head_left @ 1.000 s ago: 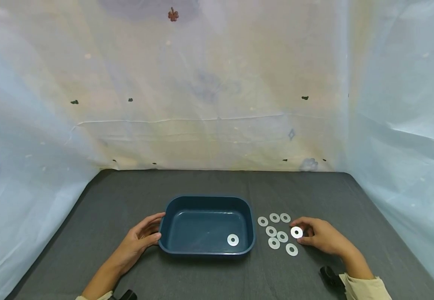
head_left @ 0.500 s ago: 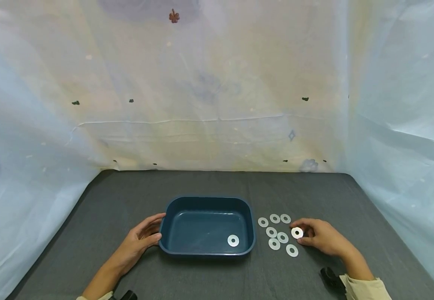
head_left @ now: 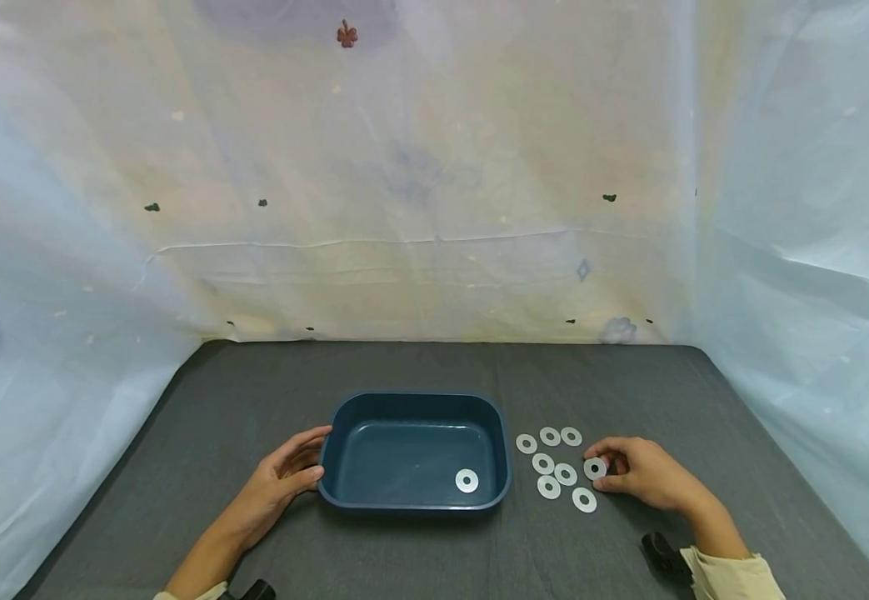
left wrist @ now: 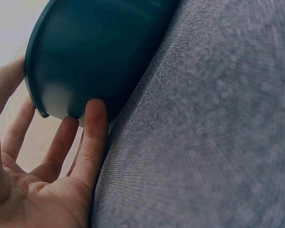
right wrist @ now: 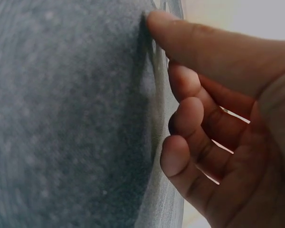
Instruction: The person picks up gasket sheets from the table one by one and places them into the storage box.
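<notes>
A dark blue rectangular tub (head_left: 404,507) stands on the grey cloth. My left hand (head_left: 277,487) spans its left end, the fingers along the outer wall and the thumb at the near corner. In the left wrist view, the left hand (left wrist: 52,175) has its long fingers stretched against the tub's side (left wrist: 104,57). One flat white washer (head_left: 458,485) lies inside the tub, near its right front corner. To the right of the tub, my right hand (head_left: 647,475) pinches another white washer (head_left: 587,472) between thumb and forefinger. In the right wrist view, the right hand's (right wrist: 228,128) other fingers curl under the thumb.
Several more white washers (head_left: 549,487) lie loosely grouped between the tub and my right hand. Grey cloth (head_left: 374,362) covers the table, and pale patterned sheets (head_left: 434,167) hang at the back and both sides.
The washer at my right fingertips looks duller and its hole lighter than before, and the fingers have shifted slightly around it. The left hand and tub stay put.
</notes>
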`<state>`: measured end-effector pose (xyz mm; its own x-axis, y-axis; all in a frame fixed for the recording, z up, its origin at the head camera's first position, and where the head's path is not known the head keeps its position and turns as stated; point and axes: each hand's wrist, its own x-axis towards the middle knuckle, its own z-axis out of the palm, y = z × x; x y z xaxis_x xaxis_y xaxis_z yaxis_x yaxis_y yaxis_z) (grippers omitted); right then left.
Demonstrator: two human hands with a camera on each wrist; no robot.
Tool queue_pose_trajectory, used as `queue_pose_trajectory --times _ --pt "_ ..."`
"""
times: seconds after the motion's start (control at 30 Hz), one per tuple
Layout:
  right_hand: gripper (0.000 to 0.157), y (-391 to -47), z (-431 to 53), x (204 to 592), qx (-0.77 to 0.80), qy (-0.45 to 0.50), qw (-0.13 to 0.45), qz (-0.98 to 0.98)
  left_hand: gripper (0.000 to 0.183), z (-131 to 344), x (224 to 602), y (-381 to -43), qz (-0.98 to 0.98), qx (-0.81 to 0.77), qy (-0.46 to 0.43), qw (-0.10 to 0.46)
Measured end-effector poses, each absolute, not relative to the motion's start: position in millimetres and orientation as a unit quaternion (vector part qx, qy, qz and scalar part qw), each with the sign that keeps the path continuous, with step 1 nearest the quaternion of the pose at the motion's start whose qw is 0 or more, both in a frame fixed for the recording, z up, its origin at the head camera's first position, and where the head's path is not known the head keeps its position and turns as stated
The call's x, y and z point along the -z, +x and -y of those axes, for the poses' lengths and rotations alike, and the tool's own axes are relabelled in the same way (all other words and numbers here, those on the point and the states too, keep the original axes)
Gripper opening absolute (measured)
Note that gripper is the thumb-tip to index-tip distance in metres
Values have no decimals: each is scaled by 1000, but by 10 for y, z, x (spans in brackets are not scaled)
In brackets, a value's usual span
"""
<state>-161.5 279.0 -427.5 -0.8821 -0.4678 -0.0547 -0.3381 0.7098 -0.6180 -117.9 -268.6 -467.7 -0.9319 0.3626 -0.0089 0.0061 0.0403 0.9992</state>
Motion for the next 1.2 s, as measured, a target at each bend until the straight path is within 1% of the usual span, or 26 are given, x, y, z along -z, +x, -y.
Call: queue_pose_trajectory --times 0.27,0.47,0.77,0.93,1.2 --pt "35 -1606 -2796 4278 322 -219 108 -915 55 2689 4679 -1184 -706 -683 131 134" --pt "33 -1589 -2780 4218 365 -226 89 -899 55 2704 4677 -1174 -704 -685 130 135" --pt "30 -1594 -2771 4172 379 -208 74 -899 55 2702 4673 -1158 -703 -687 131 130" --pt "30 -1570 -2756 4111 406 -189 49 -893 55 2683 4666 -1160 -709 -681 128 131" --pt "32 -1559 -2746 4052 405 -174 18 -897 52 2669 4656 -1170 -707 -685 118 130"
